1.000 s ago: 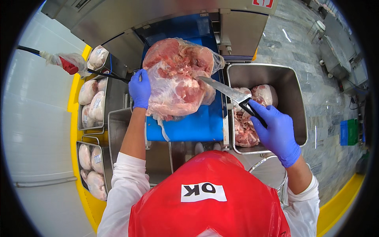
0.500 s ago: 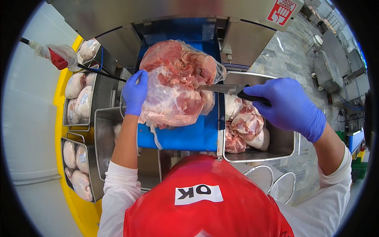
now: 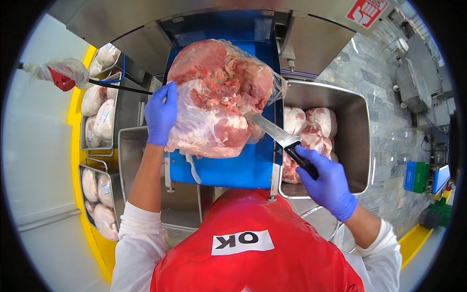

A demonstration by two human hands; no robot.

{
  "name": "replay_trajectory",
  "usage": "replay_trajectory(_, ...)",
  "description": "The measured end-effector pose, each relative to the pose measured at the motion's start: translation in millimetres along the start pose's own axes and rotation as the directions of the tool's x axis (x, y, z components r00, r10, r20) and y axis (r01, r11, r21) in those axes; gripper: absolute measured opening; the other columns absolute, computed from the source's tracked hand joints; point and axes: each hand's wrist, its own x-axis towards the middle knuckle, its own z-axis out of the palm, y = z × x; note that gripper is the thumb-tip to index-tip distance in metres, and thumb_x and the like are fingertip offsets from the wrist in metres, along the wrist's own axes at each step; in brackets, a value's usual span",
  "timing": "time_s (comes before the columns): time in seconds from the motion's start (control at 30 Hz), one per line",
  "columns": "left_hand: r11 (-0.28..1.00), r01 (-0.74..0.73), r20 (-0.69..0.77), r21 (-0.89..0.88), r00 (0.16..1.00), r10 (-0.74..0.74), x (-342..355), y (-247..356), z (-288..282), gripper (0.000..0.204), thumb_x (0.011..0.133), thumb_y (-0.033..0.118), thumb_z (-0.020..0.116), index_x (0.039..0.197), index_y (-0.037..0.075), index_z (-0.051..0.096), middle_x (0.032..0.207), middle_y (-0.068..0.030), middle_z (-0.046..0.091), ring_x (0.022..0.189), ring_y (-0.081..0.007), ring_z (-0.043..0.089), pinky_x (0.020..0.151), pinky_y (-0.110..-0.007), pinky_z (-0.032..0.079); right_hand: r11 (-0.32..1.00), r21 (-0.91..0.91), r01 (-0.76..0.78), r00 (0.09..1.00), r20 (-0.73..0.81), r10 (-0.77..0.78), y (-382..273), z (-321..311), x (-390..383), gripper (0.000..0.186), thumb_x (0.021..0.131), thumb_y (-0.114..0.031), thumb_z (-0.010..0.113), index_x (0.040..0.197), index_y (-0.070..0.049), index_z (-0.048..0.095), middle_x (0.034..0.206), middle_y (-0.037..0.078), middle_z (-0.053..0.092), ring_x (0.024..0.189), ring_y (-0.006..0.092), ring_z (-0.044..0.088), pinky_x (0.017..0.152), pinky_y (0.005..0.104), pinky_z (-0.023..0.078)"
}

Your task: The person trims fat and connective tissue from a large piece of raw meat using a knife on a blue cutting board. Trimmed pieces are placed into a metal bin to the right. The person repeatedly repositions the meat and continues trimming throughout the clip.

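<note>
While the left hand (image 3: 160, 114), gloved in blue, pinched the clear wrapping at the left edge of the big cut of raw meat (image 3: 219, 100), the meat lay on the blue tabletop (image 3: 228, 170) straight ahead of the person, tilted a little toward the right. That grip looked meant to keep the wrapping taut and the meat from sliding. The right hand (image 3: 328, 182), also gloved, had its grip pressed together around the black handle of a knife (image 3: 279, 138), whose blade pointed up and left, its tip touching the meat's lower right side where the plastic (image 3: 275, 90) hung loose. A steel bin (image 3: 355, 141) just right of the tabletop held more pale cuts within easy reach, and wire racks (image 3: 97, 121) on the left carried wrapped pieces. A red apron (image 3: 258, 253) covered the person's front.
</note>
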Motion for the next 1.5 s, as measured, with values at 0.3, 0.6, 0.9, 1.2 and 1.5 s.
replay_trajectory(0.3,0.999,-0.047,0.074,-0.003,0.996,0.047,20.1,-18.6,-1.9,0.038,0.107,0.041,0.066,0.128,0.012,0.08,0.124,-0.0133,0.08,0.114,-0.026,0.076,0.1,-0.036,0.056,0.948,0.301,0.098,0.944,-0.33,0.007,41.8,126.7,-42.4,0.051,0.094,-0.013,0.082,0.143,-0.014,0.068,0.097,0.018,0.075,0.076,0.0311,0.075,0.065,0.0389,0.059)
replay_trajectory(0.6,0.997,-0.011,0.106,-0.08,0.994,0.019,22.8,-38.5,4.5,0.041,0.108,0.042,0.064,0.132,0.011,0.078,0.125,-0.0148,0.08,0.115,-0.0227,0.076,0.101,-0.035,0.055,0.787,0.579,0.215,0.877,-0.469,0.106,46.9,246.4,-12.4,0.055,0.099,-0.012,0.078,0.151,-0.009,0.06,0.118,0.019,0.076,0.095,0.0269,0.078,0.081,0.0365,0.061)
replay_trajectory(0.9,0.995,-0.019,0.052,-0.096,0.998,0.024,19.5,-39.1,9.4,0.046,0.106,0.047,0.064,0.128,0.01,0.079,0.123,-0.018,0.079,0.115,-0.0302,0.076,0.099,-0.038,0.056,0.773,0.631,-0.07,0.968,-0.143,0.205,33.2,133.8,-52.8,0.056,0.101,-0.013,0.076,0.154,-0.012,0.059,0.108,0.013,0.08,0.089,0.0169,0.076,0.082,0.0321,0.06)
replay_trajectory(1.2,1.0,-0.002,0.016,-0.006,1.0,0.002,13.1,-23.4,7.1,0.05,0.104,0.053,0.063,0.125,0.011,0.08,0.122,-0.0187,0.077,0.114,-0.0371,0.074,0.098,-0.042,0.057,0.918,0.394,0.05,0.97,-0.237,0.049,3.5,145.8,-31.6,0.062,0.106,-0.013,0.066,0.163,-0.004,0.043,0.139,0.026,0.069,0.122,0.0317,0.072,0.103,0.039,0.055)
replay_trajectory(1.5,1.0,0.007,0.029,0.014,1.0,-0.007,16.5,-28.4,7.4,0.054,0.104,0.057,0.06,0.125,0.011,0.08,0.122,-0.0201,0.077,0.114,-0.0391,0.074,0.098,-0.044,0.056,0.824,0.499,0.27,0.879,-0.476,-0.001,13.6,284.2,7.8,0.074,0.111,-0.018,0.058,0.172,-0.006,0.018,0.152,0.029,0.057,0.13,0.0379,0.066,0.105,0.0422,0.053)
